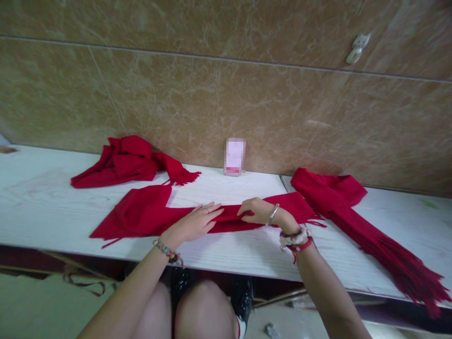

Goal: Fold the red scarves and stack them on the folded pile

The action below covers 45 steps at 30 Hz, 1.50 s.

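A red scarf (137,216) lies lengthwise across the white wood-grain table (219,259), its middle narrowed into a strip and its left part wide and loosely creased. My left hand (197,221) rests flat on the strip, fingers stretched out to the right. Just to the right, my right hand (257,211) has its fingers curled down on the same scarf, apparently pinching the cloth; the fingertips are partly hidden. Some fringe shows at the scarf's right end.
A crumpled red scarf (130,160) with fringe sits at the back left. On the right, another red scarf (367,230) hangs its fringe over the front edge. A blurred phone-like object (234,157) leans against the brown marbled wall (197,103). A hook (358,48) is mounted there.
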Each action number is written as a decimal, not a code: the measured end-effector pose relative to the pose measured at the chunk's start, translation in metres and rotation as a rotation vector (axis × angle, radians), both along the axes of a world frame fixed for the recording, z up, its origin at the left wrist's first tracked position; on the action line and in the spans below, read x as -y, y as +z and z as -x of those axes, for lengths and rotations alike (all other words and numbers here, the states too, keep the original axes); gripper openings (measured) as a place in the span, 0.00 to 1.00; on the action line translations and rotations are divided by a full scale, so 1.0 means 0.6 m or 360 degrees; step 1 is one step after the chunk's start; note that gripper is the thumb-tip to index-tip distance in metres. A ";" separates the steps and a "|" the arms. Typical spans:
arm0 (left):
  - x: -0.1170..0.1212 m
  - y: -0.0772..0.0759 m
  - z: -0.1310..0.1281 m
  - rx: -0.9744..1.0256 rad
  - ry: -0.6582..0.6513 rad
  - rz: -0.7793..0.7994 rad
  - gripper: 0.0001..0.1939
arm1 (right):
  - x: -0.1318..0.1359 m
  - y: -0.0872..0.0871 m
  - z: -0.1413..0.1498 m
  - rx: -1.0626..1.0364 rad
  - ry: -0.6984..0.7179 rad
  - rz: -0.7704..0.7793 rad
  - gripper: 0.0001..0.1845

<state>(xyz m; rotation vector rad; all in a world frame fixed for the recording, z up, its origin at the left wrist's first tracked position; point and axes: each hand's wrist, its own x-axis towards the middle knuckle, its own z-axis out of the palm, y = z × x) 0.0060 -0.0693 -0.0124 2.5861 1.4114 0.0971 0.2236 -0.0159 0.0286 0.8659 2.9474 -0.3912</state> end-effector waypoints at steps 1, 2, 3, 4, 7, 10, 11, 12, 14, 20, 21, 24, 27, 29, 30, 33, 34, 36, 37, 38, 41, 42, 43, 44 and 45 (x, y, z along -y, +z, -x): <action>0.001 -0.001 0.000 -0.0009 -0.0015 0.0026 0.23 | 0.000 -0.001 -0.001 0.0010 0.0010 0.0032 0.14; 0.002 -0.002 0.001 -0.0024 -0.0028 0.0059 0.22 | 0.000 -0.002 -0.002 0.0023 0.0017 0.0066 0.14; 0.002 -0.003 0.001 -0.0043 -0.0037 0.0093 0.22 | 0.000 -0.004 -0.001 0.0038 0.0022 0.0107 0.15; 0.003 -0.005 0.000 -0.0065 -0.0042 0.0130 0.21 | 0.000 -0.007 -0.001 0.0056 0.0023 0.0154 0.15; 0.007 -0.007 -0.001 -0.0117 -0.0044 0.0220 0.21 | -0.002 -0.015 0.000 0.0121 -0.0007 0.0286 0.16; 0.012 -0.004 -0.004 -0.0139 -0.0032 0.0300 0.22 | -0.006 -0.020 -0.002 0.0125 -0.0017 0.0364 0.15; 0.014 -0.002 -0.005 -0.0140 -0.0021 0.0327 0.22 | -0.007 -0.021 -0.003 0.0107 -0.0007 0.0378 0.14; 0.015 -0.001 -0.006 -0.0136 -0.0012 0.0353 0.23 | -0.008 -0.021 -0.004 0.0084 -0.0001 0.0383 0.13; 0.017 0.001 -0.007 -0.0117 -0.0007 0.0387 0.27 | -0.009 -0.022 -0.004 0.0050 -0.0036 0.0338 0.12; 0.018 -0.007 -0.012 -0.0083 0.0082 0.0270 0.27 | -0.005 -0.028 0.009 0.0018 -0.0215 -0.0064 0.20; 0.018 -0.010 -0.016 -0.0091 0.0111 0.0206 0.26 | -0.004 -0.031 0.011 0.0056 -0.0219 -0.0059 0.23; 0.014 -0.019 -0.029 -0.0113 0.0131 -0.0003 0.24 | 0.000 -0.038 0.015 0.0204 -0.0270 0.0038 0.32; 0.007 -0.027 -0.037 -0.0105 0.0086 -0.0080 0.24 | 0.003 -0.042 0.016 0.0291 -0.0344 0.0101 0.37; 0.004 -0.029 -0.038 -0.0107 0.0097 -0.0032 0.25 | 0.004 -0.042 0.014 0.0336 -0.0373 0.0115 0.40; 0.004 -0.029 -0.037 -0.0112 0.0116 0.0005 0.26 | 0.004 -0.041 0.011 0.0354 -0.0381 0.0120 0.41; 0.007 -0.023 -0.033 -0.0127 0.0191 0.0093 0.28 | -0.001 -0.036 -0.002 0.0364 -0.0429 0.0143 0.42; 0.008 -0.021 -0.033 -0.0132 0.0217 0.0114 0.28 | -0.004 -0.034 -0.008 0.0365 -0.0461 0.0152 0.41; 0.012 -0.017 -0.035 -0.0149 0.0268 0.0135 0.29 | -0.012 -0.030 -0.019 0.0376 -0.0517 0.0147 0.37; 0.014 -0.016 -0.037 -0.0162 0.0288 0.0137 0.29 | -0.015 -0.027 -0.023 0.0373 -0.0527 0.0118 0.34; 0.015 -0.015 -0.040 -0.0173 0.0298 0.0135 0.29 | -0.018 -0.024 -0.025 0.0352 -0.0518 0.0067 0.31; 0.014 -0.013 -0.049 -0.0188 0.0280 0.0104 0.28 | -0.020 -0.016 -0.019 0.0201 -0.0453 -0.0125 0.23; 0.014 -0.013 -0.052 -0.0181 0.0261 0.0091 0.28 | -0.017 -0.014 -0.014 0.0166 -0.0427 -0.0149 0.21; 0.013 -0.013 -0.054 -0.0169 0.0236 0.0078 0.28 | -0.014 -0.013 -0.009 0.0154 -0.0400 -0.0143 0.19; 0.012 -0.013 -0.056 -0.0155 0.0213 0.0071 0.27 | -0.011 -0.013 -0.004 0.0167 -0.0373 -0.0110 0.18; 0.011 -0.013 -0.057 -0.0143 0.0195 0.0071 0.27 | -0.008 -0.014 -0.001 0.0194 -0.0350 -0.0068 0.18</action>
